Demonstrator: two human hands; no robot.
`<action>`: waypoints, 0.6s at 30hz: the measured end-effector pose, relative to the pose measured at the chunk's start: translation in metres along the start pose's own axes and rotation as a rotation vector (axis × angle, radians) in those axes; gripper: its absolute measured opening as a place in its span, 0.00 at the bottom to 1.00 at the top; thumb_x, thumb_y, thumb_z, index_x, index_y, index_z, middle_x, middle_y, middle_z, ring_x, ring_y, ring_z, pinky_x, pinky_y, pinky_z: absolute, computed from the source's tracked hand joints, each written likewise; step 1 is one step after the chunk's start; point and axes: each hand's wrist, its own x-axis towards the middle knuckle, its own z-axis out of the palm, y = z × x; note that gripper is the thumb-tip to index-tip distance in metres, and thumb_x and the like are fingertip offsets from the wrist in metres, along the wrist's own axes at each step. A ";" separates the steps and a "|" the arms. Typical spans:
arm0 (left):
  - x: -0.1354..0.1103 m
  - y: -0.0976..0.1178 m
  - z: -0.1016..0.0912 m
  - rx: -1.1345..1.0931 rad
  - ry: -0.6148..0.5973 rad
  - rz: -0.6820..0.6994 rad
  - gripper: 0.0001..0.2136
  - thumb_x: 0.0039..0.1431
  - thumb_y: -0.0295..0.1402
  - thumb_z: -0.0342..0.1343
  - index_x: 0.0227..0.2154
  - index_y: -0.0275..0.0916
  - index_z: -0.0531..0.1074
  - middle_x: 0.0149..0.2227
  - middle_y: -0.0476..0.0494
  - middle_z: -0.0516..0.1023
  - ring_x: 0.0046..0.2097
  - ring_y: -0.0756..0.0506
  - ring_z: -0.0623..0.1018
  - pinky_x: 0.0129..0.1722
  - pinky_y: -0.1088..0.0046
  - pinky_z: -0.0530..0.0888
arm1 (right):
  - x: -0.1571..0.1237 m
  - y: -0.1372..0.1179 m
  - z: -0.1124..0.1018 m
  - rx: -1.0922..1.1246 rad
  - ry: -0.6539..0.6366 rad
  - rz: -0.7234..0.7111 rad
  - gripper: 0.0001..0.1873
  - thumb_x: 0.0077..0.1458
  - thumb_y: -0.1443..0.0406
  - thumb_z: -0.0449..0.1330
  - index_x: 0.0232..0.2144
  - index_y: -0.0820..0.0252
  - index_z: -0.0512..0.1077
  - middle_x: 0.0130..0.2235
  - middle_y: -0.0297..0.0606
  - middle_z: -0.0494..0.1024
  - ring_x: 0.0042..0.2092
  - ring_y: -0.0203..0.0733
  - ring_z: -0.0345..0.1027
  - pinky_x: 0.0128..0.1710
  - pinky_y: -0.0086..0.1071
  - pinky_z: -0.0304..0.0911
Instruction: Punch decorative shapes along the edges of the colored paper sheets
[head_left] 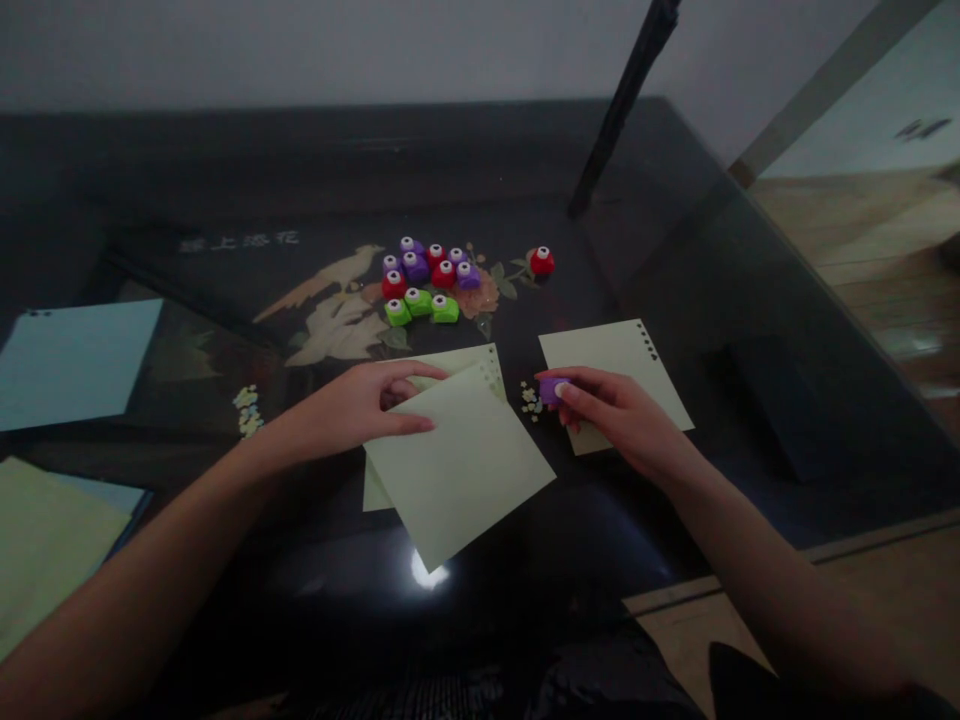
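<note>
My left hand point(375, 405) pinches the left edge of a pale green paper sheet point(469, 465) between thumb and fingers. That sheet is turned at an angle over another pale sheet point(379, 490), whose top right corner shows punched holes. In my right hand point(611, 405) is a small purple craft punch point(553, 390), with the thumb by its white button. Beneath this hand lies a third pale sheet point(600, 345) with a row of small holes along its right edge. Tiny paper cutouts point(531, 402) are scattered just left of the punch.
Several purple, red and green craft punches point(415, 265) cluster at mid-table, and one red punch point(542, 261) stands apart. A blue sheet point(82, 360), yellow-green paper point(52, 540) and more cutouts point(247, 410) lie left. A dark pole point(622, 110) rises at the back; a dark flat object point(784, 405) lies right.
</note>
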 end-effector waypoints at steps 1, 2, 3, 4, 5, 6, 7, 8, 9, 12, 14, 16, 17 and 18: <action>-0.001 0.001 -0.001 0.017 -0.015 0.012 0.26 0.52 0.41 0.61 0.54 0.44 0.64 0.37 0.49 0.82 0.37 0.44 0.80 0.34 0.72 0.74 | 0.000 0.001 0.000 0.022 -0.001 0.010 0.18 0.54 0.56 0.60 0.44 0.58 0.74 0.30 0.36 0.75 0.28 0.34 0.66 0.30 0.31 0.64; -0.002 0.002 -0.001 0.035 -0.019 0.023 0.27 0.52 0.40 0.61 0.55 0.45 0.63 0.37 0.50 0.82 0.37 0.44 0.80 0.34 0.73 0.74 | 0.000 0.001 0.000 0.052 0.000 0.018 0.17 0.54 0.57 0.60 0.45 0.58 0.74 0.31 0.36 0.75 0.29 0.34 0.66 0.30 0.31 0.64; -0.003 0.002 -0.002 0.050 -0.013 0.032 0.26 0.52 0.39 0.61 0.55 0.45 0.63 0.37 0.51 0.81 0.36 0.45 0.80 0.33 0.74 0.73 | 0.000 0.001 0.001 0.087 0.001 0.024 0.17 0.54 0.57 0.60 0.44 0.58 0.74 0.31 0.36 0.75 0.29 0.34 0.66 0.30 0.31 0.64; -0.003 0.002 -0.002 0.059 -0.003 0.037 0.26 0.53 0.38 0.60 0.55 0.45 0.64 0.36 0.51 0.81 0.35 0.46 0.80 0.33 0.74 0.73 | 0.000 0.001 0.001 0.126 -0.001 0.031 0.16 0.55 0.57 0.59 0.43 0.58 0.74 0.32 0.36 0.75 0.29 0.34 0.66 0.30 0.31 0.64; -0.003 0.002 -0.002 0.065 0.011 0.038 0.24 0.53 0.38 0.60 0.54 0.45 0.64 0.35 0.52 0.81 0.34 0.46 0.79 0.32 0.74 0.73 | 0.000 0.000 0.002 0.168 -0.008 0.040 0.15 0.55 0.56 0.59 0.42 0.58 0.74 0.32 0.37 0.76 0.29 0.34 0.67 0.30 0.30 0.64; -0.002 0.001 -0.002 0.065 0.026 0.037 0.22 0.54 0.38 0.59 0.53 0.44 0.66 0.34 0.51 0.82 0.34 0.46 0.79 0.32 0.74 0.73 | 0.000 0.000 0.003 0.210 -0.018 0.052 0.15 0.56 0.56 0.57 0.40 0.59 0.74 0.31 0.37 0.76 0.28 0.34 0.67 0.29 0.30 0.64; -0.001 0.000 -0.002 0.060 0.039 0.034 0.21 0.54 0.38 0.59 0.51 0.43 0.67 0.34 0.51 0.82 0.34 0.46 0.79 0.32 0.74 0.73 | 0.000 -0.001 0.004 0.249 -0.031 0.065 0.15 0.57 0.56 0.56 0.39 0.60 0.74 0.31 0.37 0.76 0.28 0.34 0.67 0.28 0.30 0.64; -0.001 -0.001 -0.002 0.049 0.050 0.032 0.19 0.55 0.38 0.59 0.49 0.42 0.68 0.34 0.51 0.82 0.34 0.46 0.80 0.32 0.74 0.73 | 0.000 -0.001 0.005 0.284 -0.044 0.080 0.16 0.58 0.55 0.54 0.38 0.60 0.73 0.30 0.38 0.76 0.27 0.34 0.67 0.27 0.30 0.64; 0.000 -0.002 -0.002 0.037 0.058 0.034 0.18 0.55 0.39 0.58 0.47 0.41 0.69 0.33 0.50 0.81 0.34 0.46 0.80 0.32 0.74 0.73 | 0.000 -0.002 0.005 0.314 -0.053 0.092 0.16 0.59 0.55 0.53 0.38 0.61 0.73 0.30 0.39 0.77 0.26 0.34 0.66 0.26 0.30 0.63; 0.001 -0.005 -0.002 0.013 0.074 0.052 0.16 0.55 0.41 0.58 0.45 0.40 0.70 0.34 0.49 0.81 0.34 0.45 0.79 0.32 0.73 0.73 | 0.001 -0.001 0.005 0.389 -0.070 0.119 0.19 0.61 0.55 0.49 0.38 0.61 0.73 0.30 0.40 0.78 0.25 0.35 0.66 0.24 0.29 0.62; 0.002 -0.006 -0.001 0.044 0.097 0.058 0.17 0.55 0.42 0.57 0.44 0.40 0.71 0.32 0.48 0.80 0.33 0.45 0.79 0.32 0.72 0.73 | 0.001 0.000 0.004 0.431 -0.081 0.132 0.20 0.62 0.55 0.47 0.38 0.62 0.73 0.29 0.41 0.78 0.24 0.34 0.67 0.23 0.28 0.62; 0.002 -0.007 -0.001 0.104 0.127 0.064 0.17 0.56 0.43 0.56 0.44 0.39 0.71 0.29 0.48 0.79 0.31 0.45 0.78 0.30 0.72 0.72 | 0.001 0.002 0.002 0.460 -0.091 0.148 0.20 0.63 0.55 0.47 0.38 0.63 0.73 0.29 0.41 0.79 0.24 0.34 0.67 0.22 0.28 0.61; 0.002 -0.008 0.000 0.134 0.142 0.069 0.17 0.56 0.44 0.56 0.44 0.39 0.71 0.27 0.49 0.78 0.30 0.45 0.77 0.29 0.72 0.71 | 0.001 0.002 0.002 0.472 -0.093 0.156 0.20 0.63 0.55 0.47 0.38 0.63 0.73 0.29 0.42 0.79 0.24 0.34 0.67 0.22 0.28 0.61; 0.003 -0.008 0.000 0.160 0.156 0.075 0.17 0.56 0.44 0.55 0.44 0.39 0.71 0.26 0.50 0.77 0.29 0.45 0.76 0.28 0.72 0.71 | 0.001 0.003 0.001 0.483 -0.095 0.168 0.21 0.63 0.55 0.47 0.38 0.63 0.73 0.28 0.42 0.79 0.23 0.34 0.67 0.22 0.27 0.61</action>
